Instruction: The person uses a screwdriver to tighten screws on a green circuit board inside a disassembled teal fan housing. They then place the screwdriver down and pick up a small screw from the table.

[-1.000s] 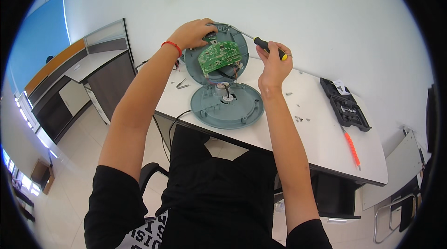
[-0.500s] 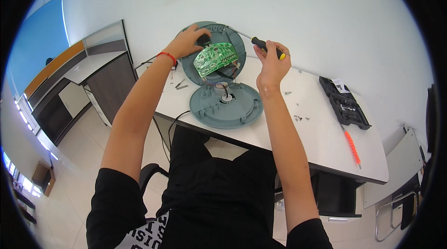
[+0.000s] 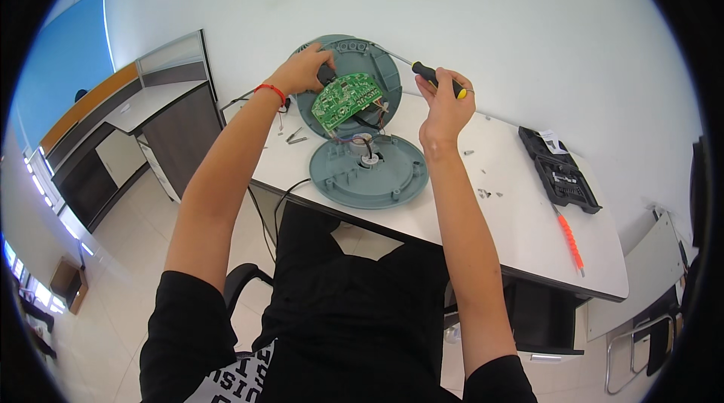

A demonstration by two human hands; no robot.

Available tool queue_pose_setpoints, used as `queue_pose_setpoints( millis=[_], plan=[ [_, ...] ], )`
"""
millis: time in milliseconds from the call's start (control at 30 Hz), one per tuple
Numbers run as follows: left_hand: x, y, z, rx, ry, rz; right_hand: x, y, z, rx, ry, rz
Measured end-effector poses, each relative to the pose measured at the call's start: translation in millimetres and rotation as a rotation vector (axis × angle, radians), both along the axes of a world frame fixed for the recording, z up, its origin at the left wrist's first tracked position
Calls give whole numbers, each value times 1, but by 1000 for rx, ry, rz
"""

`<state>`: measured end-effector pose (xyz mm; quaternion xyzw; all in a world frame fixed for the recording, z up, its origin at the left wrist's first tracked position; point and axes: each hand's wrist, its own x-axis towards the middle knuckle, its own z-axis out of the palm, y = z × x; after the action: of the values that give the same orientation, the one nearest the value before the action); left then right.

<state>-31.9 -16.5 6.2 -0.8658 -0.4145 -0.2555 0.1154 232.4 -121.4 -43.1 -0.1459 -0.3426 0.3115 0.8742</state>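
Note:
A round grey plastic housing half (image 3: pixel 389 75) stands upright against the wall, its inside facing me. A green circuit board (image 3: pixel 348 100) hangs tilted in front of it, with wires running down. My left hand (image 3: pixel 305 70) has its fingers closed round a black part (image 3: pixel 326 74) at the board's upper left edge. My right hand (image 3: pixel 448 107) grips a black-and-yellow screwdriver (image 3: pixel 430 73), whose shaft slants up-left to the upper right rim of the upright half; exact tip contact is too small to tell. A second grey half (image 3: pixel 369 188) lies flat nearer me, with a motor-like round part (image 3: pixel 365 148) at its back.
The white table (image 3: pixel 452 211) carries scattered small metal parts (image 3: pixel 486 193) and an open black tool case (image 3: pixel 558 173) at right. An orange flexible shaft (image 3: pixel 571 241) lies below the case. Small metal pieces (image 3: pixel 297 137) lie left of the housing. A black cable (image 3: pixel 290 190) drops over the front edge.
The black part and the circuit board have shifted slightly down and left against the upright half. My right hand and the screwdriver have moved slightly right; the shaft still reaches the rim.

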Motion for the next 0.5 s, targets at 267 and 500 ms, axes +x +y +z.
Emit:
queue_pose_setpoints(
  millis=[267, 500],
  plan=[
    [0, 4, -10, 28, -115, -88, -2, 1, 1, -18, -3, -8],
    [5, 7, -13, 56, -119, -52, 0, 2, 0, -21, -1, -27]
  ],
)
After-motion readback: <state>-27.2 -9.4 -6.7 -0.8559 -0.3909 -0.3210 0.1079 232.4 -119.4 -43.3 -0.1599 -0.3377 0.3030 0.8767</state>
